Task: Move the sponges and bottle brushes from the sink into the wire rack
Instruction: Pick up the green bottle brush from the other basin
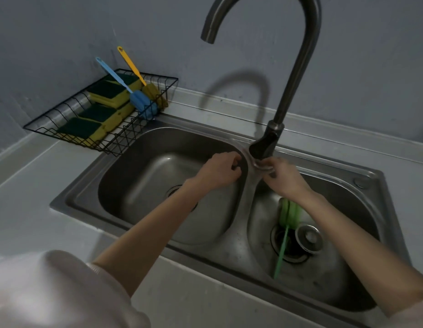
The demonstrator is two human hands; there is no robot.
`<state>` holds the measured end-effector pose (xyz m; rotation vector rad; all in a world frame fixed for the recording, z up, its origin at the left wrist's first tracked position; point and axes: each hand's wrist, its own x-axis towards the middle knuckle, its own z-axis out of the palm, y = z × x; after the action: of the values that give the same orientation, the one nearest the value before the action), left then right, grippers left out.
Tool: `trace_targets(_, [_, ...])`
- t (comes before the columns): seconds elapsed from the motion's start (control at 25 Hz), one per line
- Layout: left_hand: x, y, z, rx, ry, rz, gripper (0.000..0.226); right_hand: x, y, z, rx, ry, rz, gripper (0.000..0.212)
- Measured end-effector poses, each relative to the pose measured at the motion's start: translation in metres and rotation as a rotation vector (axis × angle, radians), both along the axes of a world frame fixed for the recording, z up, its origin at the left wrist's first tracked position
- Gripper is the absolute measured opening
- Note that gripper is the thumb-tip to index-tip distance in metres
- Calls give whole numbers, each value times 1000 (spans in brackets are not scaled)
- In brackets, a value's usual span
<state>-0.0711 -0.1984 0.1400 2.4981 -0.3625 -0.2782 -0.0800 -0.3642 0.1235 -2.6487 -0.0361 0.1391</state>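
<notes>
A black wire rack [125,140] stands on the counter at the back left. It holds several yellow-and-green sponges [106,91], a blue bottle brush [142,102] and a yellow bottle brush [150,89], handles leaning up. A green bottle brush [288,214] lies in the right sink basin [343,192], its handle across the drain. My left hand [217,171] hovers over the left basin's far right side, fingers curled with nothing in them. My right hand [284,176] is at the faucet's base, fingers curled against it; nothing visible in it.
A tall dark gooseneck faucet [298,74] rises between the two basins. A metal drain stopper [308,237] sits beside the right drain. The left basin [139,183] holds no objects. A grey wall runs behind the counter [28,209].
</notes>
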Motion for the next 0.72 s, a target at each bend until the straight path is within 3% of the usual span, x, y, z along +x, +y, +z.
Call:
trace_targets(0.36, [-17,-86,-50,8,153,-117,38,3,-73,-46,-61,144,-68,41])
trace_targets(0.52, [-28,-115,-74,40,352,-151,43,0,-92,-78,-99,224,1,42])
trace_targets(0.72, [-37,-139,-116,131,474,-201,29,-4,-112,-119,-185,327,96,53])
